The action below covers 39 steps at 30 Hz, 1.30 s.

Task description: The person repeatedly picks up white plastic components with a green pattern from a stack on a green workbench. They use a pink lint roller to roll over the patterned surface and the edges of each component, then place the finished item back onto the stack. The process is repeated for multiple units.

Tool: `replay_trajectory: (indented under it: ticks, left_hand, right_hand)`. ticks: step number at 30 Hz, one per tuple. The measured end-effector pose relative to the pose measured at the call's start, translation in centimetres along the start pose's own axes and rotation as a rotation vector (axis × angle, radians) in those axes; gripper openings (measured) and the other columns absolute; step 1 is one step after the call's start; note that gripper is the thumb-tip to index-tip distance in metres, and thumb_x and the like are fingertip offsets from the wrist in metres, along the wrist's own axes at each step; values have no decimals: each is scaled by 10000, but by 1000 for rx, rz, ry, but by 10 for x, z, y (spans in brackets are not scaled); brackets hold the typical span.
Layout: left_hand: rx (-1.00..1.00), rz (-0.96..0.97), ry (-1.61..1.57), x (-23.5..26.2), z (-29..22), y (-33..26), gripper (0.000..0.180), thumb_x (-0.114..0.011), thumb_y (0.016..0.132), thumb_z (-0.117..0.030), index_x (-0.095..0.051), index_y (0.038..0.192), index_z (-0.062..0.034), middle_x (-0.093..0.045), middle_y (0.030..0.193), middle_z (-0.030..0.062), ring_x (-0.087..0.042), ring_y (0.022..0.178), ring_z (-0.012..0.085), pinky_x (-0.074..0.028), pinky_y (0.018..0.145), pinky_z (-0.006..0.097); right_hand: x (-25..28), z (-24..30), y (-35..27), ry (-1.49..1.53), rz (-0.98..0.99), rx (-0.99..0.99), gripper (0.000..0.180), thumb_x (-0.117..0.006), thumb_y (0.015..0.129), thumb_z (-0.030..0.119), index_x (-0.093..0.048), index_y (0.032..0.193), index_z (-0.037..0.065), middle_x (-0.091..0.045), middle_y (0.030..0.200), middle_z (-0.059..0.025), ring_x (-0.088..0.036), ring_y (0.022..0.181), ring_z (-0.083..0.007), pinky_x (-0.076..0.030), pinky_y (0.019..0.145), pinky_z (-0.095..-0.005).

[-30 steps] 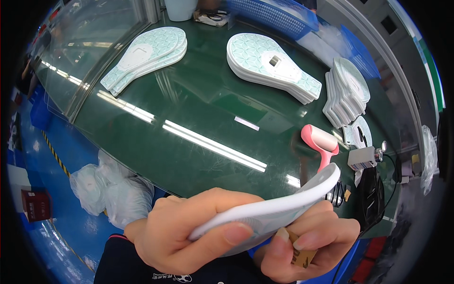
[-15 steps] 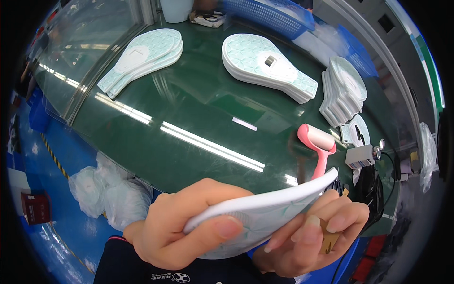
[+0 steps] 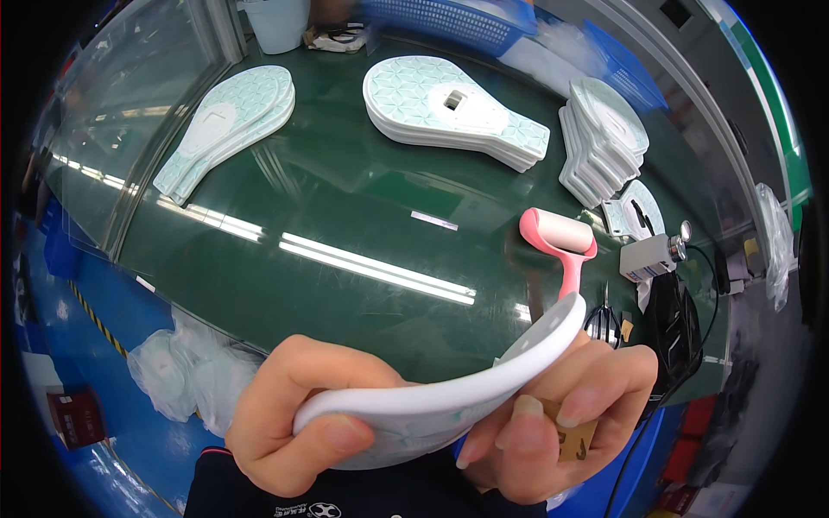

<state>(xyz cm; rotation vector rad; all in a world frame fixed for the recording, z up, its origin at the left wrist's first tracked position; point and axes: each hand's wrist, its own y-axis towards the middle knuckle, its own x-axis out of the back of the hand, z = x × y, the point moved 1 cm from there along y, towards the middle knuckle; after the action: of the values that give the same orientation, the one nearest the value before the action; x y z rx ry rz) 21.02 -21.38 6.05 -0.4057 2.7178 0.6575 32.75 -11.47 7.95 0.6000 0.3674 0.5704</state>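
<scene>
**Panel in hand, with the items lying about my work table**

My left hand (image 3: 268, 423): closed on the left end of a white panel (image 3: 440, 399), thumb on the pale green patterned face, fingers bent over the rim

My right hand (image 3: 531, 440): fingers curled around a small brown piece (image 3: 576, 432), under the panel's right part; whether they also press the panel, I cannot tell

The panel: one, held tilted and nearly edge-on, in front of my dark shirt (image 3: 414, 494) and above the table's near side

Table (image 3: 345, 198): green, glossy, bearing the following:
– roller (image 3: 561, 231), pink with a pale cylinder, just beyond the panel's right end
– scissors (image 3: 604, 324), right of the roller's handle
– white container (image 3: 646, 257) with metal top
– black item (image 3: 678, 332), nearer me than the container
– loose piece (image 3: 620, 214), white and green, with a dark slim object on it
– three stacks of patterned panels: left (image 3: 233, 108), middle (image 3: 414, 95), right (image 3: 602, 142)

Beyond the middle stack: blue basket (image 3: 449, 24)

Floor at left: plastic-wrapped bundle (image 3: 203, 371); dark red box (image 3: 76, 420)
</scene>
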Motion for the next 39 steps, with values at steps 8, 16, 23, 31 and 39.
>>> replay_trajectory:
  ticks: [8,16,23,31,39]
  left_hand:
    - [6,-137,129,-8,-3,4,218,-461,828,-144,-405,891,57,-518,730,147,-478,605,116,-379,561,224]
    - [73,-190,90,-11,-5,7,249,-477,829,-180,-385,860,49,-499,621,113,-414,478,59,-334,449,195]
    - [59,-222,-25,-10,3,8,242,-474,832,-167,-376,872,51,-514,664,143,-455,506,80,-377,476,204]
    - [95,-228,-34,-11,0,5,246,-471,838,-168,-375,879,54,-525,682,163,-491,536,95,-401,495,213]
    - [117,-208,-23,-13,-2,5,255,-468,844,-181,-375,884,53,-524,665,148,-474,515,79,-389,478,201]
  right_hand:
    - [4,7,-9,-106,-96,-266,238,-436,658,-45,-302,845,15,-482,481,-81,-469,374,-105,-426,456,-207]
    - [1,5,-1,29,8,-156,254,-450,657,-62,-313,855,20,-478,553,-88,-479,392,-123,-424,448,-218]
    - [0,4,-6,94,-67,-205,209,-474,693,-35,-330,827,37,-463,556,-70,-463,393,-124,-418,478,-205]
    - [-2,0,-11,0,-8,-59,248,-513,670,-51,-332,813,41,-450,535,-55,-450,441,-117,-420,509,-209]
    - [1,-4,-6,-55,131,80,257,-510,645,-84,-351,815,25,-473,522,-56,-428,463,-110,-399,499,-199]
